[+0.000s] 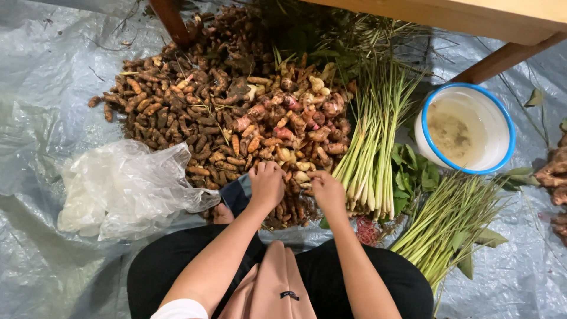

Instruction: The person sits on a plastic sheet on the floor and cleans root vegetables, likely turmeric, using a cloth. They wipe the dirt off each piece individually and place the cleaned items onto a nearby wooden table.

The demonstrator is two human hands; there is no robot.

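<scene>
We see the left hand [267, 184] and the right hand [326, 190] resting side by side on the near edge of a broad heap of knobbly brown and orange roots [236, 112], which lies on a grey plastic floor sheet [35, 106]. The left hand's fingers curl down into the roots, and we cannot tell whether they grip one. The right hand's fingers are drawn narrow around a small pale root piece [302, 176] at the heap's edge. Just right of the right hand lies a bundle of pale green lemongrass stalks [372, 153]; a second bundle of thinner green stalks [449, 224] lies farther right. Beyond them stands a white plastic bucket with a blue rim [499, 127], holding cloudy water. To the left of the left hand sits a crumpled clear plastic bag [124, 189].
</scene>
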